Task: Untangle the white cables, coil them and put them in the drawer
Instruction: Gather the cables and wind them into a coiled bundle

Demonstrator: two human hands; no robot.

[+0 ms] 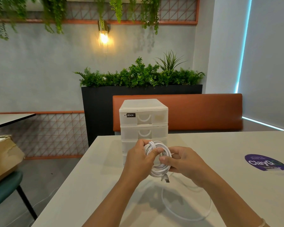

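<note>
- The work surface was a pale table [236,145], matt and plain, carrying a round purple sticker [267,163] near its right side.
- A translucent white drawer unit [143,118] stood toward the table's far edge, in front of the person; the two upper drawers in view were closed, the lower ones hidden behind the hands.
- Behind the table ran an orange padded bench back [203,110], then a dark planter [98,104] filled with green foliage [138,76].
- A lit wall lamp [103,36] hung on the grey wall, below trailing greenery on an orange grid frame.
- To the left: a second table's corner [11,118], a cardboard box [3,158] resting on a green chair [5,190], and open floor between that chair and the work table's left edge.
- The left hand [138,163] gripped the coiled white cable [157,167] with fingers curled round the loops and the thumb pressed across them.
- The right hand [185,163] pinched the coil's right side between thumb and fingers.
- The coil was held upright above the table, just in front of the drawer unit; a connector [166,179] hung from its lower edge.
- A loose length of white cable [208,208] lay curved on the table beneath the forearms; whether it joined the coil could not be determined.
- The table to the right of the hands lay open up to the sticker.
</note>
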